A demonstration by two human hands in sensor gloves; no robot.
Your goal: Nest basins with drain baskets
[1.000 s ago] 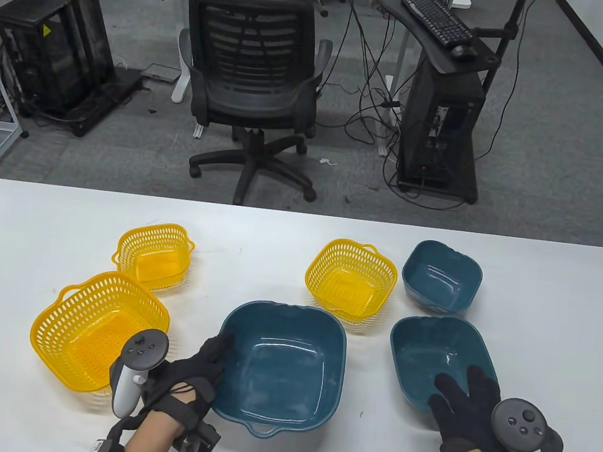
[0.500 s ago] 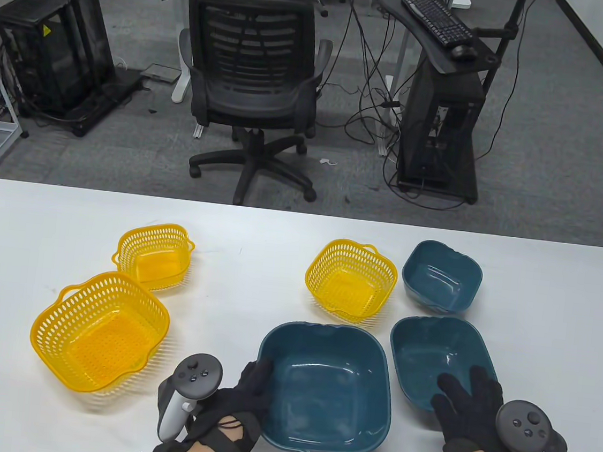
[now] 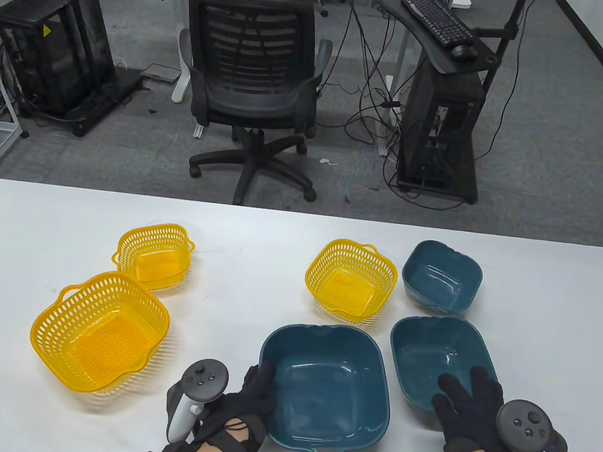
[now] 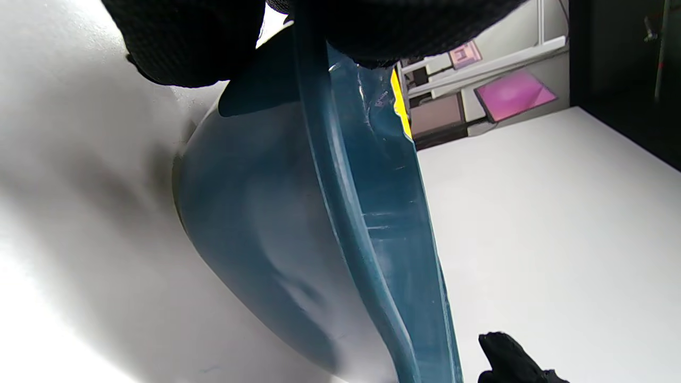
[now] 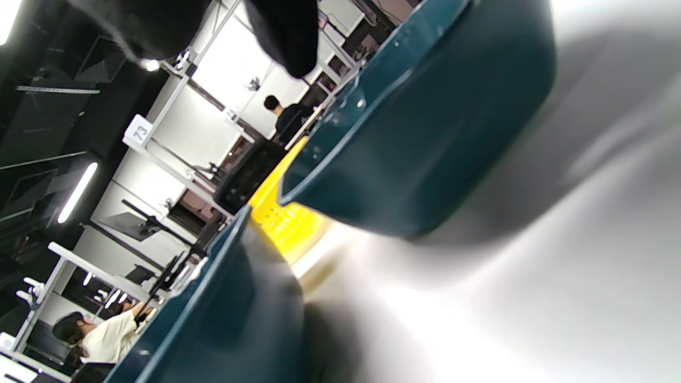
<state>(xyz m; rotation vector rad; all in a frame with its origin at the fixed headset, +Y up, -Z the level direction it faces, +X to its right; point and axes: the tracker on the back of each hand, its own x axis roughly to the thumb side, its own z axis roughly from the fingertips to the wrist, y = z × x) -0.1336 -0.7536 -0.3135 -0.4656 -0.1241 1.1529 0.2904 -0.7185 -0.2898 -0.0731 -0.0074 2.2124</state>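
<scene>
- The large basin (image 3: 325, 387) sits upright, mouth up, near the table's (image 3: 22, 218) near edge, a little right of the middle. It is roughly square, so no long axis shows; its small lug handle points at the near edge and its pouring notch points at the far edge. Nothing lies inside it.
- The left hand (image 3: 240, 402) grips the large basin's left rim; in the left wrist view the gloved fingers (image 4: 186, 37) close over the rim (image 4: 340, 202) from both sides.
- The medium basin (image 3: 441, 359) stands upright just beside the large one on its right, towards the near right corner, with only the right hand's fingers inside.
- The right hand (image 3: 476, 411) rests on the medium basin's near rim, fingers spread and reaching over into the bowl. Whether it clamps the rim cannot be told.
- The small basin (image 3: 441, 276) is behind the medium one, upright and holding nothing.
- The medium basket (image 3: 351, 279), yellow and perforated, sits mouth up just left of the small basin and behind the large basin, holding nothing.
- The large basket (image 3: 99, 331) lies towards the near left part of the table, mouth up, its loop handle facing the far left, nothing in it.
- The small basket (image 3: 154, 253) stands just behind the large basket, nearly touching it, holding nothing.
- No basket is in any basin.
</scene>
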